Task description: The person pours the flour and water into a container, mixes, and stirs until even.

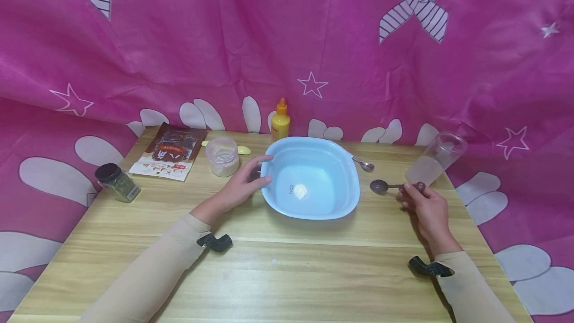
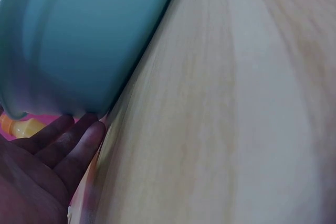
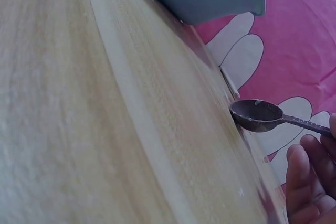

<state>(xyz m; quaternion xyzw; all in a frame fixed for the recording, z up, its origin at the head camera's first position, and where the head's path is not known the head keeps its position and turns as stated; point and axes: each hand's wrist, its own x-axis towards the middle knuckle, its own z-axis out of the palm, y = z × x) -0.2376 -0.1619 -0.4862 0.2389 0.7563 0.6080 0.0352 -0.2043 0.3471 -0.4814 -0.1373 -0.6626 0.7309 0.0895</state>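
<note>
A light blue plastic basin (image 1: 309, 211) stands mid-table. My left hand (image 1: 244, 181) is at its left side, index finger and thumb right at the rim. In the left wrist view the other fingers (image 2: 79, 150) extend against the basin's outer wall. My right hand (image 1: 426, 208) pinches the handle of a dark measuring spoon (image 1: 378, 187) between thumb and fingers, to the right of the basin. The right wrist view shows the spoon's bowl (image 3: 257, 115) facing up, with pale specks on its rim. Behind the right hand leans a clear container (image 1: 432, 163) holding whitish contents.
A metal spoon (image 1: 365, 166) lies behind the basin's right side, a yellow bottle (image 1: 280, 124) behind it. To the left are a clear jar (image 1: 222, 158) of pale powder, a yellow spoon (image 1: 243, 150), a brown-and-white packet (image 1: 172, 151) and a black-lidded jar (image 1: 118, 183). A pink curtain (image 1: 287, 39) hangs behind.
</note>
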